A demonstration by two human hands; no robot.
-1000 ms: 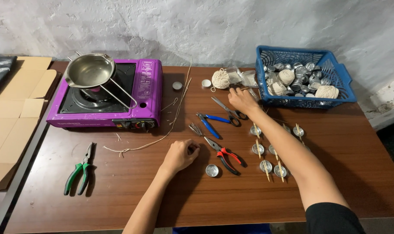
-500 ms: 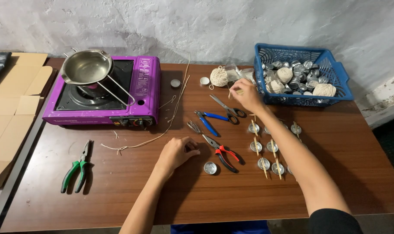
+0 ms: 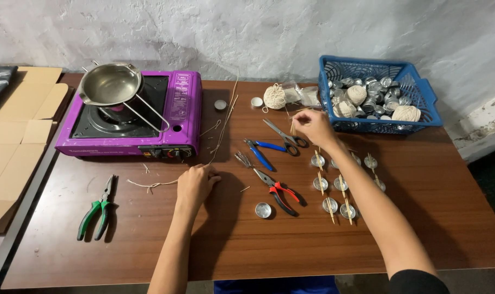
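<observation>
My left hand rests on the brown wooden table, fingers curled on a length of pale string that trails left and up toward the stove. My right hand hovers near the scissors, pinching thin wooden sticks between the fingertips. Just below it stand several small metal cups with sticks laid across their rims. One empty metal cup sits alone near the red-handled pliers.
A purple portable gas stove with a steel pan stands at back left. A blue basket holds metal cups and string balls. Blue-handled pliers, green-handled pliers, a string ball and flat cardboard lie around.
My right hand has lifted slightly with the sticks near the scissors. My left hand has stayed on the string.
</observation>
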